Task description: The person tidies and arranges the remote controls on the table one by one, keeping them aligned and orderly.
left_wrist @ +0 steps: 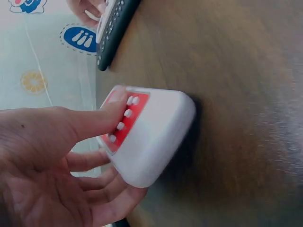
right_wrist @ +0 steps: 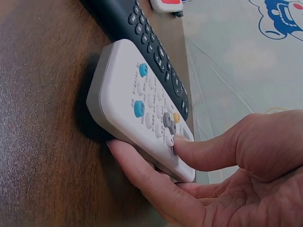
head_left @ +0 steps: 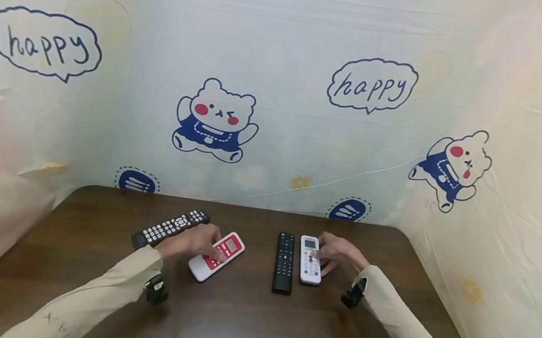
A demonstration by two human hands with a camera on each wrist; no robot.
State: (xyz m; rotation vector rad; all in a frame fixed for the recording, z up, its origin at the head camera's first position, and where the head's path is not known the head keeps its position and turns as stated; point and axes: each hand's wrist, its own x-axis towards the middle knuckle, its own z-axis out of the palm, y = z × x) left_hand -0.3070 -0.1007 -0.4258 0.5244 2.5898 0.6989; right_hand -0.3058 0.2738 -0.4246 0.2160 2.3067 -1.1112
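My left hand (head_left: 199,240) grips a white remote control with a red face (head_left: 229,246), thumb on top and fingers beneath its edge. In the left wrist view this red-and-white remote (left_wrist: 156,127) is tilted, a shadow under its near end. My right hand (head_left: 339,250) holds a white remote with a small screen (head_left: 309,274), its thumb pressing on the face among grey buttons and its fingers along the side. Blue buttons show on that white remote (right_wrist: 125,90) in the right wrist view. Just left of it lies a slim black remote (head_left: 282,282).
A wider black remote with pale buttons (head_left: 163,230) lies slantwise behind the left wrist. The brown wooden table (head_left: 243,322) ends at a patterned curtain (head_left: 284,137) at the back and sides.
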